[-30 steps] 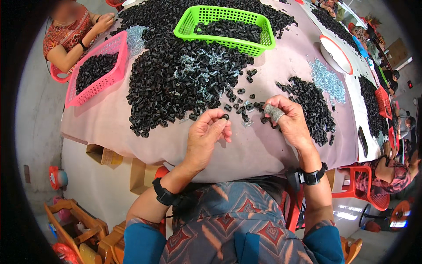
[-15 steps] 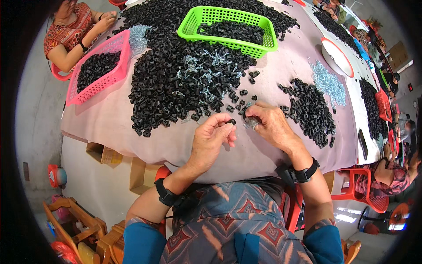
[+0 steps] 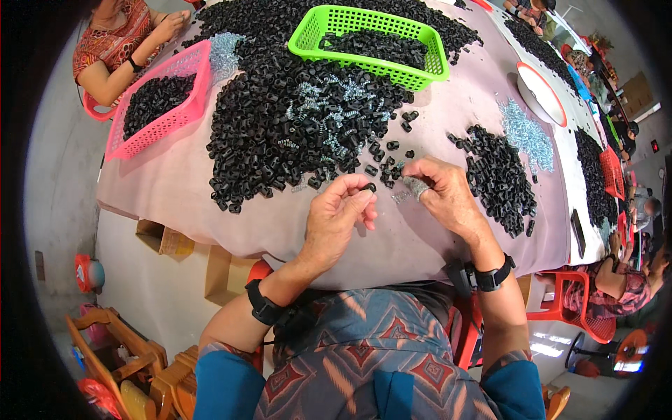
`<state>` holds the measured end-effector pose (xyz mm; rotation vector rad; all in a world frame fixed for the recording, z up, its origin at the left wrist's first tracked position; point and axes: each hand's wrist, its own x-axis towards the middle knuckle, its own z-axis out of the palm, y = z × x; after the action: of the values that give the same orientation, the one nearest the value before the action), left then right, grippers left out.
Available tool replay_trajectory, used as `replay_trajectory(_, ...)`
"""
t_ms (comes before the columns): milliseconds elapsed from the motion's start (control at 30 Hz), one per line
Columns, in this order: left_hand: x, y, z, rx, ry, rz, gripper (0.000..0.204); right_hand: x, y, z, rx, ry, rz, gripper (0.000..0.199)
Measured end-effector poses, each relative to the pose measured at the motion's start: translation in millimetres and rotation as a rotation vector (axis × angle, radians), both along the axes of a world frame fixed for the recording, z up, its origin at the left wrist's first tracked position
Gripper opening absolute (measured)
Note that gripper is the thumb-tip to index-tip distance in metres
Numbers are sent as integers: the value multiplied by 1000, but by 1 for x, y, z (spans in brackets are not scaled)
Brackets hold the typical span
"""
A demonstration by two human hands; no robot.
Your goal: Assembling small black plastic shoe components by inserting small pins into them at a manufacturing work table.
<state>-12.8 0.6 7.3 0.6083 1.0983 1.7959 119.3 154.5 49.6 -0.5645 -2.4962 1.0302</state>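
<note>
My left hand [image 3: 336, 218] pinches a small black plastic piece [image 3: 369, 187] between thumb and forefinger, just above the table's near side. To its right my right hand [image 3: 448, 199] is closed in a pinch, a grey covering [image 3: 416, 185] around its thumb; whatever lies between its fingertips is too small to make out. Under those fingertips lie a few small metal springs [image 3: 400, 197]. Several loose black pieces [image 3: 371, 170] are scattered just beyond both hands. A large heap of such pieces [image 3: 259, 140] spreads at the left, with bright springs [image 3: 329, 105] strewn over it.
Behind the heap stands a green basket [image 3: 437, 66] with black pieces inside; a pink basket [image 3: 199, 87] of them is at left. Right of my hand are a smaller black heap [image 3: 497, 178], a spring pile [image 3: 525, 136] and a white basin [image 3: 539, 94]. A co-worker [image 3: 112, 56] sits at far left.
My right hand has lifted slightly and moved a little right, away from the left hand, uncovering springs on the cloth. The left hand still holds its black piece. The view has shifted slightly.
</note>
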Motion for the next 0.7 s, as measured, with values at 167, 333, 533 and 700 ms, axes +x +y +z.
replay_trajectory(167, 1, 1, -5, 17, 7, 7, 18, -1, 0, -11, 65, -59, 43, 28)
replay_trajectory(333, 2, 1, -5, -1, 16, -12, 18, -8, -9, -11, 258, -150, 31, 31)
replay_trajectory(533, 4, 0, -2, -31, 30, -49, 19, -10, -7, -15, 210, -162, 8, 28)
replay_trajectory(700, 5, 0, -7, -62, 23, -106, 19, -14, -7, -10, 145, -193, -11, 26)
